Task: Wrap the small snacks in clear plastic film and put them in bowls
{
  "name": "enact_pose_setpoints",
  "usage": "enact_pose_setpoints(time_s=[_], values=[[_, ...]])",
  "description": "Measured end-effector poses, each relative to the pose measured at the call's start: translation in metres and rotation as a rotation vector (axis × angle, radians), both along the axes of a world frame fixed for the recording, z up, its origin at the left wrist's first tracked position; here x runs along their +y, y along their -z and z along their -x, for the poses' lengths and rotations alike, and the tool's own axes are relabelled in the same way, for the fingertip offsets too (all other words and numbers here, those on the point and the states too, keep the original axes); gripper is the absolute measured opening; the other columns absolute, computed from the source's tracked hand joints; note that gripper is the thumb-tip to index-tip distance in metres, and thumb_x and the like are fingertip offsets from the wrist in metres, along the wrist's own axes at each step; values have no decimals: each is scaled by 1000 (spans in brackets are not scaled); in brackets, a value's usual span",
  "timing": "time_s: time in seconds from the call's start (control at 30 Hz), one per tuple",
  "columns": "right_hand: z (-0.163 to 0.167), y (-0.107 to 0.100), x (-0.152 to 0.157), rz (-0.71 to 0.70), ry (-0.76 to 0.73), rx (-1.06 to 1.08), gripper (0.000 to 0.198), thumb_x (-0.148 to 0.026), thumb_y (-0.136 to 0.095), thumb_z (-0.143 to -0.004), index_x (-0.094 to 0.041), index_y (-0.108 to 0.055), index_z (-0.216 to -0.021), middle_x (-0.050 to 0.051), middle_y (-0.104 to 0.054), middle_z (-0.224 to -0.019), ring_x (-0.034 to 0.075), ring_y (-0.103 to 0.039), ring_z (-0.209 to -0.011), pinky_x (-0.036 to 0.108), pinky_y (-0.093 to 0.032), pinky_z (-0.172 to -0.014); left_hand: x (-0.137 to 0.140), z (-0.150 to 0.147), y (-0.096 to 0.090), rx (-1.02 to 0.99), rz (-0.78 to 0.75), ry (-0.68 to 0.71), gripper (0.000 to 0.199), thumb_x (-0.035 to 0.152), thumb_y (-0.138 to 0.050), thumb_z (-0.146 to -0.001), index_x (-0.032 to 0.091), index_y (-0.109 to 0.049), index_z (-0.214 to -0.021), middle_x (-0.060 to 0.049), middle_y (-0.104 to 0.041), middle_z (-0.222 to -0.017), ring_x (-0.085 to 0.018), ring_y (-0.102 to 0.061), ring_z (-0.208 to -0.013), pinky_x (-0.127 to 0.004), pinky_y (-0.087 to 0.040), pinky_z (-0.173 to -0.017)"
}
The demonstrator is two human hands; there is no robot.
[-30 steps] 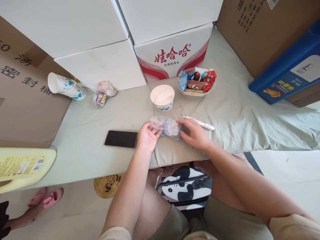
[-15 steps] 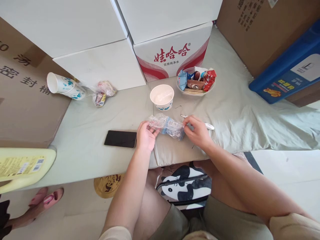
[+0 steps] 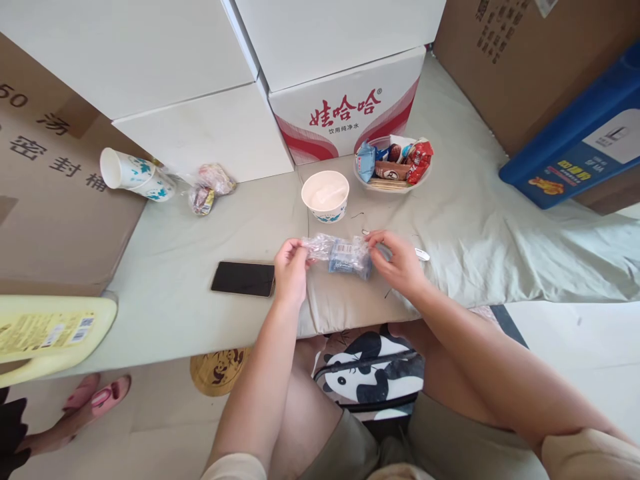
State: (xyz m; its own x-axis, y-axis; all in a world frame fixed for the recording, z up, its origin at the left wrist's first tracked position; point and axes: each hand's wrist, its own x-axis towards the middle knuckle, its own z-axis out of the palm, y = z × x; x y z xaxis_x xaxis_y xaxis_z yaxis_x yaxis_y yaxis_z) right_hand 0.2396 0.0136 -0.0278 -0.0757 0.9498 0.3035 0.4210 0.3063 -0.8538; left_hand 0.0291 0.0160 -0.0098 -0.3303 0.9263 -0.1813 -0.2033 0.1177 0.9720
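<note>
okay, left hand (image 3: 291,272), nearly closed, pinches the clear wrapper (image 3: 320,247) by one end. right hand (image 3: 399,265), half curled, apparently pinches the other.

The head-worn camera looked forward and down over the near edge of the worktop (image 3: 170,267). It sat fairly close.

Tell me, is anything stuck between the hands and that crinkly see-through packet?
No, nothing visible is in the way. The left hand pinches the packet's left end, and the right hand has its right end. The white tool is partly hidden by the right hand, not between it and the packet.
</note>
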Motion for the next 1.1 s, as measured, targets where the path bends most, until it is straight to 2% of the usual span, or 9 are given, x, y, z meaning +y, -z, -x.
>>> enact_pose_setpoints(time_s=[0.17, 0.33, 0.43, 0.53, 0.73, 0.83, 0.9, 1.0, 1.1], values=[[-14, -6, 1, 160, 297, 180, 21, -21, -43, -81, -23, -61, -93, 8, -72, -110, 25, -66, -104, 44, -49, -94, 5, 16, 1, 71, 15, -147, 19, 19, -61, -66, 21, -60, -86, 1, -62, -83, -11, -58, -64, -19, -41, -49], [-14, -10, -5, 92, -39, 33, 40, -40, -55, -84, -23, -59, -120, 9, -72, -113, 28, -65, -108, 45, -49, -96, 2, 19, 6, 543, -109, 263, 19, 27, -71, -70, 22, -72, -89, -6, -69, -104, -21, -66, -95, -32, -54, -80], [-12, -9, -5, 115, -62, -168, 31, -37, -61, -81, -22, -67, -108, 6, -74, -93, 26, -68, -87, 42, -51, -86, 2, 19, 9, 683, -243, 266, 10, 28, -71, -74, 21, -73, -81, -7, -71, -105, -23, -67, -101, -36, -51, -95], [-18, -9, -3, 140, 55, -210, 20, -29, -54, -84, -22, -70, -93, 6, -75, -88, 23, -68, -78, 37, -51, -77, 2, 24, 11, 602, -264, 110, 13, 31, -68, -79, 21, -73, -88, -5, -73, -97, -21, -68, -96, -34, -52, -91], [-35, -9, -2, 66, 243, -197, 27, -21, -49, -83, -22, -70, -101, 8, -75, -100, 24, -68, -90, 35, -50, -73, 2, 30, 11, 389, -286, 7, 8, 27, -70, -74, 21, -67, -77, -3, -72, -85, -19, -69, -89, -33, -53, -86], [-36, -9, -3, -24, 209, -298, 39, -13, -46, -80, -22, -70, -110, 9, -74, -110, 25, -67, -95, 38, -48, -79, 1, 29, 8, 374, -389, 7, 6, 24, -68, -73, 22, -63, -72, -2, -71, -85, -22, -68, -103, -38, -50, -98], [-35, -10, -4, -84, 160, -395, 34, -13, -47, -80, -24, -72, -100, 7, -74, -111, 26, -65, -101, 43, -45, -85, 0, 29, 7, 348, -440, 29, 8, 23, -67, -75, 22, -60, -70, -2, -70, -83, -23, -67, -106, -40, -48, -102], [-33, -14, -9, -184, 95, -464, 21, -16, -50, -82, -24, -68, -73, 6, -75, -110, 29, -60, -113, 46, -41, -92, -1, 31, 5, 282, -422, 25, 7, 23, -63, -76, 23, -59, -71, -1, -68, -78, -22, -67, -97, -40, -48, -100], [-31, -20, -18, -234, -65, -421, 20, -16, -50, -83, -24, -66, -72, 6, -75, -107, 26, -64, -104, 43, -44, -91, 0, 32, 3, 258, -321, -23, 7, 23, -61, -76, 23, -57, -70, 0, -65, -75, -18, -65, -86, -35, -49, -94]])
